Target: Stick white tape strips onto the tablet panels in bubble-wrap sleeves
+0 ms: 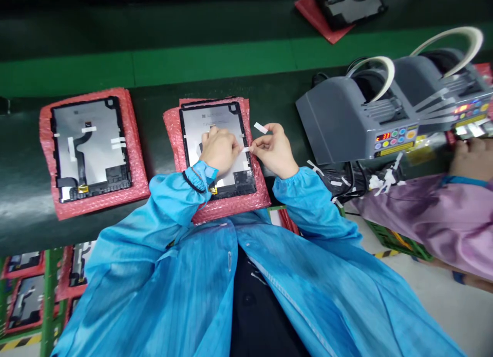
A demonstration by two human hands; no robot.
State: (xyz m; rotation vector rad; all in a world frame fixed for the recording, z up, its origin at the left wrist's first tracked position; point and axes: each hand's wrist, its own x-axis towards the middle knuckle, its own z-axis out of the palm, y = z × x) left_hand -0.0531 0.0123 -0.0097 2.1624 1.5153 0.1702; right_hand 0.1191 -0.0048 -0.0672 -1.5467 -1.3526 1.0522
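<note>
A tablet back panel [210,121] lies on a pink bubble-wrap sheet [227,205] on the dark conveyor belt in front of me. My left hand [219,150] rests curled on the panel, pinching one end of a small white tape strip [245,149] at the panel's right edge. My right hand [274,150] pinches the same strip from the right. A second white tape strip [261,127] sticks up from its raised fingers. Blue sleeves cover both my arms.
Another panel on pink wrap [90,149] lies to the left, a third [342,7] at the far right. Two grey tape dispensers [356,120] stand right. A co-worker's hand [472,159] in a purple sleeve reaches there. More panels sit on a lower rack [26,295].
</note>
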